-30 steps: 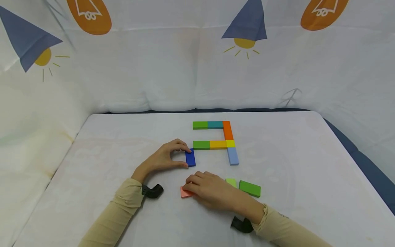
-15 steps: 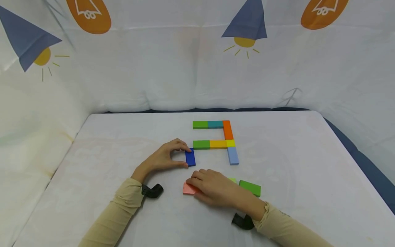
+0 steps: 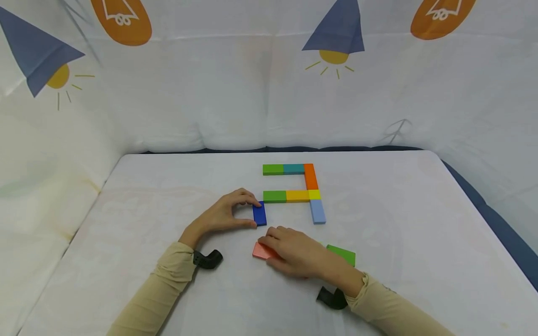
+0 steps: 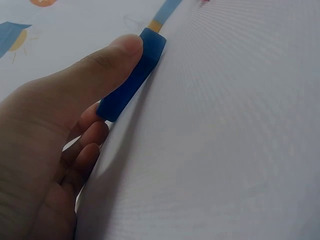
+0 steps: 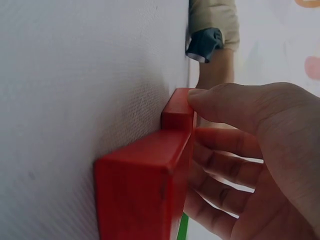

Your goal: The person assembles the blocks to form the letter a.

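My left hand (image 3: 220, 214) holds a dark blue block (image 3: 259, 213) flat on the table, with the thumb at its near end and a fingertip at its far end. This block sits just below the left end of a row that starts with a green block (image 3: 275, 197). In front of it, my right hand (image 3: 298, 254) pinches a salmon-red block (image 3: 263, 251) and partly covers it. The right wrist view shows the thumb on that block, with a second red block (image 5: 135, 185) touching it end to end. Most of this second block is hidden by my hand in the head view.
Laid flat on the white table (image 3: 168, 177) are more blocks: an upper green (image 3: 272, 170), teal (image 3: 293, 169), orange (image 3: 310, 176), amber (image 3: 296, 196), yellow (image 3: 314, 194) and light blue (image 3: 317, 212). A loose green block (image 3: 342, 254) lies beside my right wrist.
My right hand has slid the salmon-red block away from me and slightly right, towards the blue one. The light green block is now covered by that hand. My left hand has stayed still.
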Tool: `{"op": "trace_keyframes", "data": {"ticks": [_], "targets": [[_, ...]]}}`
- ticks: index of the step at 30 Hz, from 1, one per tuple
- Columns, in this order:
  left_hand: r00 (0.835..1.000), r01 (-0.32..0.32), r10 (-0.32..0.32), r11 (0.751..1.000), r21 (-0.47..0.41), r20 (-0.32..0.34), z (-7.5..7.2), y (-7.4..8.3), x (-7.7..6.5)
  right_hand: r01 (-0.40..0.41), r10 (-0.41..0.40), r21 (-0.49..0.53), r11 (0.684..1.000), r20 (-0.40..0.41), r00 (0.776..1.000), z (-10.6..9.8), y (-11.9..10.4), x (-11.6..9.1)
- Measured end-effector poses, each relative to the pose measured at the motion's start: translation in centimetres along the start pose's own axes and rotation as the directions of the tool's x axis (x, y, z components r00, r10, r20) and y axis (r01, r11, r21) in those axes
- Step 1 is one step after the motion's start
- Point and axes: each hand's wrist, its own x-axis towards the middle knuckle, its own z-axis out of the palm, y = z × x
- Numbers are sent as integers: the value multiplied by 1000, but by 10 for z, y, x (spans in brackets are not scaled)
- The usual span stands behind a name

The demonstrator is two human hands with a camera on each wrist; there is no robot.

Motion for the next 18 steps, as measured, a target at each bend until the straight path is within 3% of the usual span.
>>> {"op": "trace_keyframes", "data": {"ticks": [4,11,18], "targets": [[1000,5,-5,1000,2,-2,-1,4,-1,-17,17,-4,1000,1,1000,0,2,0],[1000,-18,18,999,32,-11,5,-23,2,-34,34,11,999,10,999,-1,3,1],[1000,-18,18,999,31,-6,4,-22,1,-43,43,19,999,-10,999,-2,5,0]]}}
